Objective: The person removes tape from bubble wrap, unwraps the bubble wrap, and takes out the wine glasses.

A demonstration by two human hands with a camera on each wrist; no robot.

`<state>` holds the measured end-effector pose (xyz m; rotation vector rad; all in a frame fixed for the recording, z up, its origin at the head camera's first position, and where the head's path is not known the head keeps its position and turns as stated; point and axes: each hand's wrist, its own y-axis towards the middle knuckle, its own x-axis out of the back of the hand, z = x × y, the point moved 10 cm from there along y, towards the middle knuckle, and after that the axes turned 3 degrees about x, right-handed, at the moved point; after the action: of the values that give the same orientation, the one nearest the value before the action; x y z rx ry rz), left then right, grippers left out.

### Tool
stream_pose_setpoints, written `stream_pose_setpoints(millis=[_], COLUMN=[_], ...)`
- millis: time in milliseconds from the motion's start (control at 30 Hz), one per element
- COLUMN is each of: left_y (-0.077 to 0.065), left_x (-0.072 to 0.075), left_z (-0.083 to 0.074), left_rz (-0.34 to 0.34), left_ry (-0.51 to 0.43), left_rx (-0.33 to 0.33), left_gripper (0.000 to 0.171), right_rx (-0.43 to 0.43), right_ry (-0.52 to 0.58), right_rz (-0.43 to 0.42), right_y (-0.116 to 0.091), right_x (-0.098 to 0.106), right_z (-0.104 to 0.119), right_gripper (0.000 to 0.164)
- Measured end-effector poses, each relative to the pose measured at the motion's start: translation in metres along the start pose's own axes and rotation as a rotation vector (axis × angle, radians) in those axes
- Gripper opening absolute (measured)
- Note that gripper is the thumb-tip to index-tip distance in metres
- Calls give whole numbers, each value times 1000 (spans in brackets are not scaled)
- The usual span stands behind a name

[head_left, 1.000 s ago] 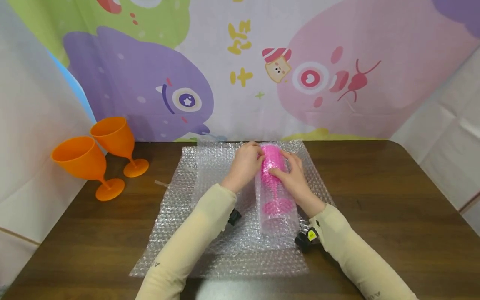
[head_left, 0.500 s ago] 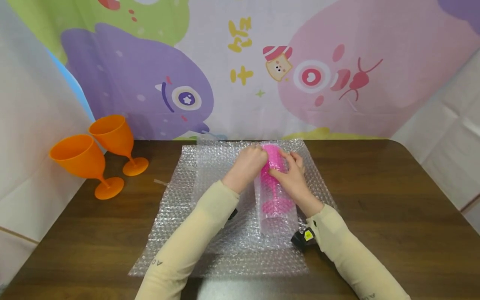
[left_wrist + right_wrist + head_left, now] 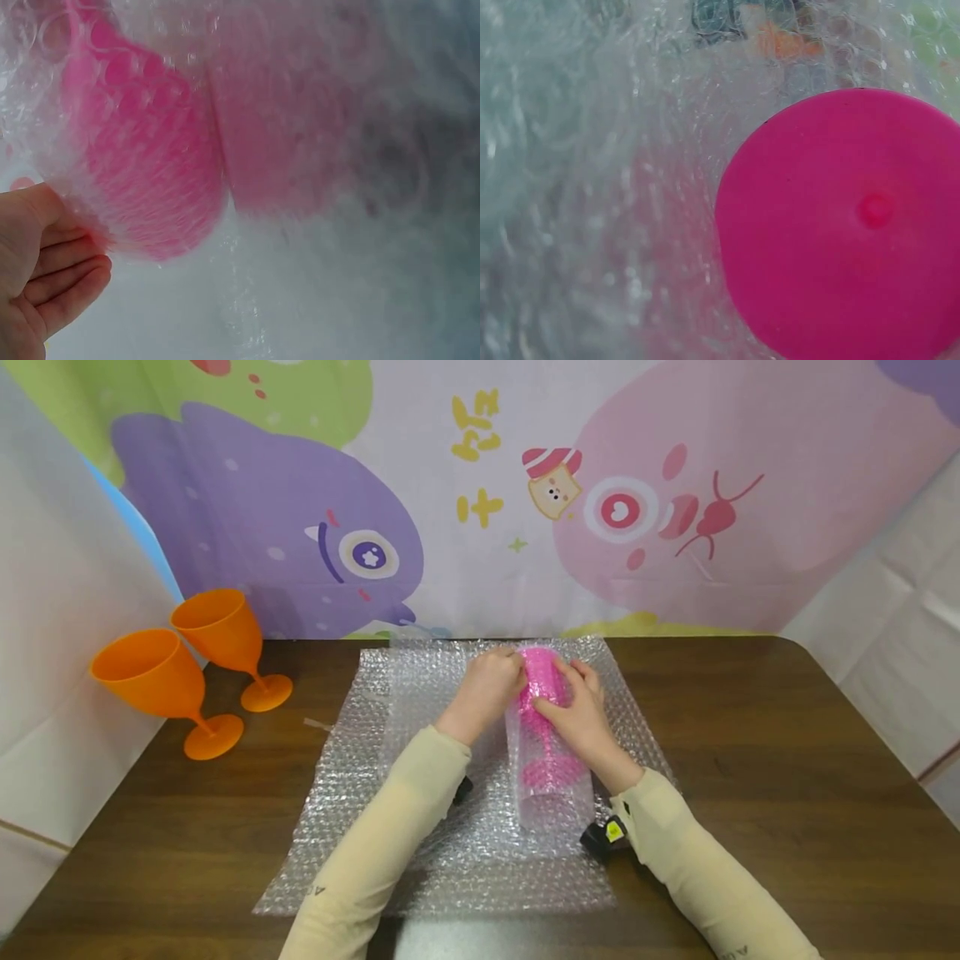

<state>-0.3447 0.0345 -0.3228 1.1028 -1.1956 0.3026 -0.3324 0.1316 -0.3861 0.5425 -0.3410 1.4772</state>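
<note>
A pink plastic goblet lies on its side, rolled in a sleeve of clear bubble wrap, with its bowl toward the far table edge and its round foot toward me. My left hand pinches the wrap at the rim end of the bowl, its fingertips partly hidden. From the right, my right hand grips the wrapped bowl, thumb on top and fingers around the far side. Blurred wrap fills much of the left wrist view, where the bowl shows through. The goblet's foot looms large in the right wrist view.
Larger bubble wrap sheets lie flat beneath the goblet. Two orange goblets stand upright at the left, and a small clear strip lies near them. A printed cartoon curtain hangs behind the brown wooden table.
The left hand first curls over toward the goblet's rim, then draws back slightly to the left. The right hand keeps its grip on the bowl.
</note>
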Motion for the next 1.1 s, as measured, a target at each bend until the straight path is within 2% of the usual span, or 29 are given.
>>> stream_pose_setpoints(millis=[333, 700, 933, 1100], left_y=[-1, -4, -6, -11], left_x=[2, 5, 4, 1], left_z=[10, 19, 23, 35], left_rz=[-53, -114, -113, -118], left_ry=[-119, -198, -230, -356], left_rx=[110, 164, 204, 286], left_gripper=[8, 10, 12, 14], right_rx=[6, -3, -12, -19], right_ry=[-4, 25, 46, 60], right_rz=[17, 27, 42, 51], right_y=[0, -1, -1, -1], right_x=[-1, -3, -4, -3], right_z=[2, 4, 2, 0], right_gripper=[75, 76, 76, 75])
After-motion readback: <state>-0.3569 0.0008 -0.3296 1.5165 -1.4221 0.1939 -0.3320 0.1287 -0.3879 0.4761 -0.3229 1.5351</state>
